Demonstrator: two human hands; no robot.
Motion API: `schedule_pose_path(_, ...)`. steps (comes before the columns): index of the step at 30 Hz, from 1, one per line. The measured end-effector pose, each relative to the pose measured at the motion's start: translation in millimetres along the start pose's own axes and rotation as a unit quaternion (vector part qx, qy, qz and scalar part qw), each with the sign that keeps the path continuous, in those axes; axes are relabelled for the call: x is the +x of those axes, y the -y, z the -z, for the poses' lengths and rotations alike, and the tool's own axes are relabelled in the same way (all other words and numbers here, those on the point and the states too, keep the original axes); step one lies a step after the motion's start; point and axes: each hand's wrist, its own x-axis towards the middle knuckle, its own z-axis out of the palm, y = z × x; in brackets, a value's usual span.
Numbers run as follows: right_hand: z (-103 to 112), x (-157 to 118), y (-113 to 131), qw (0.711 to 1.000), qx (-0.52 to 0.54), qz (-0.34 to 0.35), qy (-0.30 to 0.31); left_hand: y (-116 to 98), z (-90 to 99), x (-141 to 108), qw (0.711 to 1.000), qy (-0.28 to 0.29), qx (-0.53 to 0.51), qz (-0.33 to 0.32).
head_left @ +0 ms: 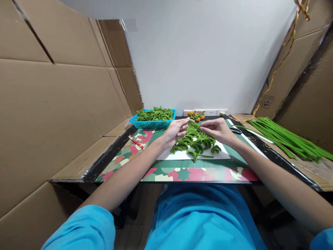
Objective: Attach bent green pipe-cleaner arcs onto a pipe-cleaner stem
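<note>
Between my two hands is a short green pipe cleaner, held above the table. My left hand pinches its left end with thumb and forefinger. The fingertips of my right hand close on its other end. Under them, many curled green pipe cleaner pieces lie heaped on a white sheet. One curled piece with a straight stem rests near the sheet's front edge.
A blue basket of green curled pieces stands back left. Orange pieces lie by the wall sockets. Scissors lie right of my right hand; long green pipe cleaners at far right. A red-and-white strip lies left. Cardboard walls flank the table.
</note>
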Motion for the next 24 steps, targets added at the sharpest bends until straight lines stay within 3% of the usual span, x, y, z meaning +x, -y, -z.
schedule_pose_path(8,0.1,-0.3,0.9,1.0,-0.013,0.006,0.019,5.5,-5.0,0.2,0.997,-0.004,0.075,-0.026)
schedule_pose_path(11,-0.2,0.2,0.0,1.0,-0.015,0.005,0.017,5.9,-5.0,0.4,0.998,-0.002,0.061,-0.021)
schedule_pose_path(18,0.2,-0.1,0.2,1.0,-0.016,0.008,0.017,5.6,-0.3,2.2,0.997,0.018,-0.045,0.062)
schedule_pose_path(24,0.3,-1.0,1.0,1.0,-0.023,0.002,0.017,3.6,-2.9,0.5,0.997,-0.001,-0.037,0.066)
